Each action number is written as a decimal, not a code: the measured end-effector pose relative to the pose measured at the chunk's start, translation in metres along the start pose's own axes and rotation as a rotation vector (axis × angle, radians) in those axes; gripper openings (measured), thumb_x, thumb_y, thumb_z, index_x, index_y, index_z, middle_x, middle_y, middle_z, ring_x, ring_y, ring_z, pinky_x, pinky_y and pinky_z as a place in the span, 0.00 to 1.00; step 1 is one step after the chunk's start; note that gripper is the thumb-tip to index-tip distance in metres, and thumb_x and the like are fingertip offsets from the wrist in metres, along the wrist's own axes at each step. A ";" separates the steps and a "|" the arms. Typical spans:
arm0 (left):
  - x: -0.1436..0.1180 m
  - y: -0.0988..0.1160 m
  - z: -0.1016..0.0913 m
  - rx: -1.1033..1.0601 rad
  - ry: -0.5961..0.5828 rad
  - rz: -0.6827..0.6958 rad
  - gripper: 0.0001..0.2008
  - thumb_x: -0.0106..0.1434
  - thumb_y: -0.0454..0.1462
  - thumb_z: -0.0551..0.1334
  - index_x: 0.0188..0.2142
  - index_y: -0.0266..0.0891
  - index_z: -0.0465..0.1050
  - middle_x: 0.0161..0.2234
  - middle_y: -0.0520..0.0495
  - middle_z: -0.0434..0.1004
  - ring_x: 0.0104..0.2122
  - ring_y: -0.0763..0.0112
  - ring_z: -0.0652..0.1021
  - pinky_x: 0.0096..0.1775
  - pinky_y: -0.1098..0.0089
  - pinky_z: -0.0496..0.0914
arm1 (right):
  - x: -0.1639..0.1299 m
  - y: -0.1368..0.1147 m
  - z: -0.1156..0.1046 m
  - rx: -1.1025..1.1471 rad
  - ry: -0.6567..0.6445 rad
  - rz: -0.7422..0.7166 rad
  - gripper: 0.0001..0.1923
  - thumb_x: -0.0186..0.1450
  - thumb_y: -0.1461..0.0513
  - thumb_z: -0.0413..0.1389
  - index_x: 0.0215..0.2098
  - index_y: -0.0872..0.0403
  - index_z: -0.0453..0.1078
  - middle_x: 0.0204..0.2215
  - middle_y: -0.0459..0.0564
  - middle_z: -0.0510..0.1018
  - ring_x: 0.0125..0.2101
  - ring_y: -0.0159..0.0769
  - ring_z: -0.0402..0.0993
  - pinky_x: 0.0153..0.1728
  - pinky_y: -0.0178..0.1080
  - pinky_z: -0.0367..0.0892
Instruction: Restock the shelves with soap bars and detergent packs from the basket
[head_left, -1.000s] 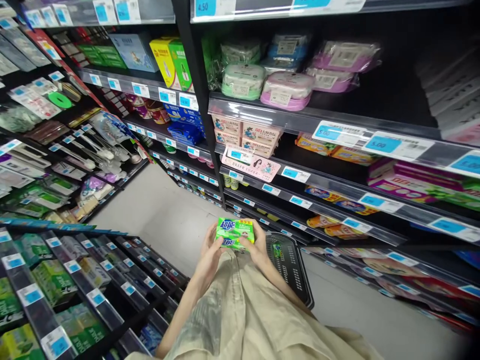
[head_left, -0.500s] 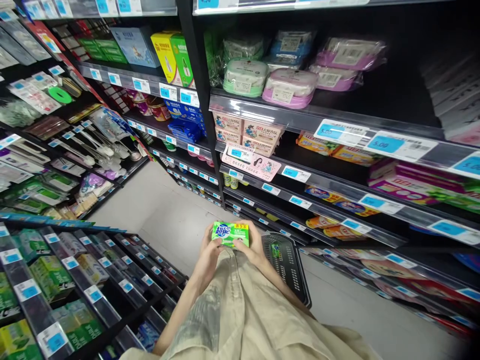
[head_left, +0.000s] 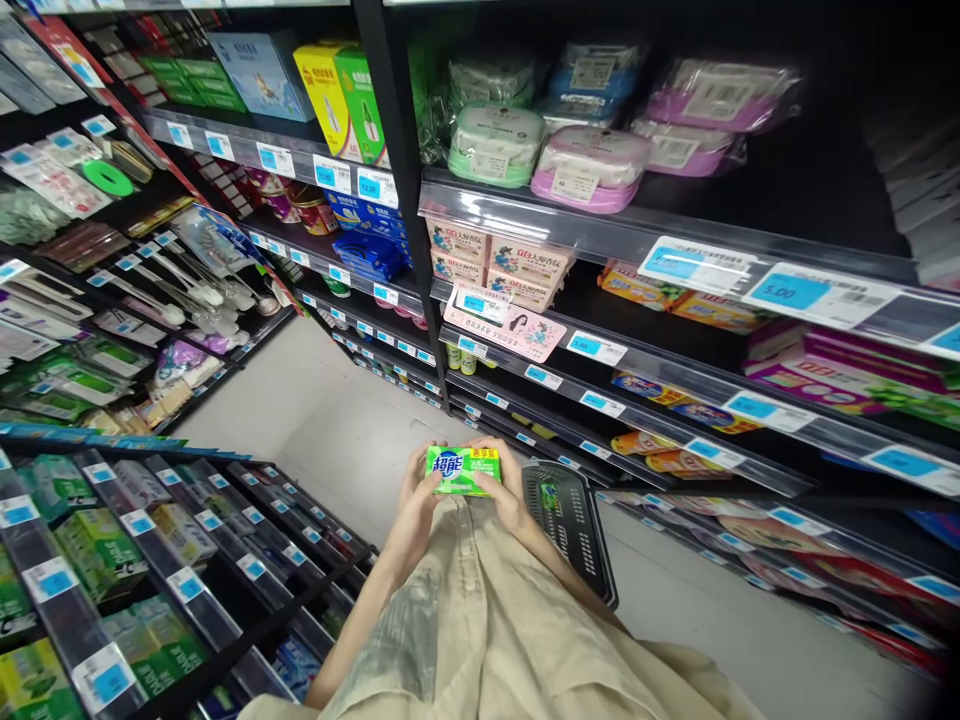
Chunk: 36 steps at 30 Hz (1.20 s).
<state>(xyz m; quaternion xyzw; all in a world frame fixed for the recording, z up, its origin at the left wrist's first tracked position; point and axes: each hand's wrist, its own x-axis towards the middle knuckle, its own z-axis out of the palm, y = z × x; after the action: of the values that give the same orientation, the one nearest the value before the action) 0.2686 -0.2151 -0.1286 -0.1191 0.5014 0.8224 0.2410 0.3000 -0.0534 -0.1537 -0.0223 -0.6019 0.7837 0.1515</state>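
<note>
Close in front of my body I hold a green soap pack (head_left: 463, 470) with blue and white lettering and a yellow corner label. My left hand (head_left: 416, 495) grips its left end, the thumb laid on the front face. Around the right end my right hand (head_left: 510, 490) is closed, its thumb near the lower right corner. The fingers behind the pack are mostly hidden. Beyond my right forearm, a black basket (head_left: 592, 535) sits on the floor with a small green pack (head_left: 551, 496) inside.
Shelves on the right hold pink soap boxes (head_left: 529, 262), plastic-wrapped soap cases (head_left: 496, 145) and orange packs (head_left: 641, 287). To the lower left stands a shelf with green boxes (head_left: 101, 550). Hanging utensils (head_left: 187, 270) line the far left rack. Grey floor (head_left: 330, 400) runs between them.
The camera view has shifted slightly, so the nearby shelves on the right appear a little larger. Both hands keep hold of the soap pack, which is turned very slightly.
</note>
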 end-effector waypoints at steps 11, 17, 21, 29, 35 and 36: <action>0.005 -0.004 -0.025 0.145 -0.084 0.390 0.32 0.54 0.42 0.78 0.57 0.47 0.74 0.67 0.41 0.70 0.64 0.50 0.71 0.58 0.58 0.73 | 0.009 0.010 -0.009 0.145 -0.161 0.391 0.31 0.63 0.47 0.69 0.60 0.44 0.69 0.51 0.49 0.78 0.49 0.46 0.76 0.50 0.43 0.71; 0.012 0.004 -0.032 0.377 -0.211 0.554 0.34 0.59 0.43 0.76 0.63 0.45 0.69 0.64 0.37 0.72 0.64 0.50 0.72 0.62 0.56 0.68 | 0.004 0.010 -0.007 0.159 -0.164 0.313 0.42 0.56 0.49 0.74 0.65 0.43 0.66 0.43 0.45 0.76 0.40 0.40 0.72 0.41 0.38 0.68; 0.014 0.004 -0.026 0.391 -0.153 0.560 0.37 0.56 0.46 0.79 0.62 0.45 0.69 0.58 0.39 0.76 0.57 0.54 0.77 0.58 0.60 0.71 | 0.005 0.009 -0.007 0.142 -0.145 0.215 0.44 0.54 0.49 0.75 0.65 0.44 0.66 0.41 0.45 0.76 0.37 0.39 0.70 0.38 0.38 0.67; 0.013 0.000 -0.031 0.275 -0.162 0.536 0.42 0.49 0.44 0.82 0.60 0.44 0.71 0.58 0.36 0.78 0.58 0.51 0.79 0.58 0.59 0.73 | 0.000 0.014 -0.009 0.099 -0.118 0.134 0.46 0.52 0.51 0.76 0.65 0.45 0.66 0.43 0.47 0.78 0.39 0.40 0.74 0.40 0.39 0.71; 0.013 0.010 -0.040 0.321 -0.298 0.532 0.43 0.47 0.41 0.83 0.61 0.44 0.72 0.58 0.35 0.79 0.59 0.48 0.79 0.60 0.54 0.73 | -0.002 0.014 -0.019 0.015 -0.201 0.082 0.52 0.50 0.52 0.79 0.68 0.48 0.64 0.51 0.55 0.80 0.49 0.50 0.79 0.51 0.47 0.75; 0.013 0.013 -0.041 0.339 -0.334 0.544 0.43 0.48 0.39 0.83 0.62 0.45 0.71 0.58 0.36 0.79 0.58 0.49 0.79 0.59 0.54 0.73 | -0.002 0.014 -0.020 -0.003 -0.220 0.068 0.53 0.50 0.53 0.79 0.69 0.48 0.63 0.53 0.56 0.80 0.52 0.51 0.79 0.53 0.48 0.75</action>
<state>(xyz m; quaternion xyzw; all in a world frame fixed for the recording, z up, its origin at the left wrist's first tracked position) 0.2486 -0.2529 -0.1434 0.1965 0.5976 0.7698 0.1082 0.3029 -0.0380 -0.1728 0.0431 -0.6151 0.7851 0.0577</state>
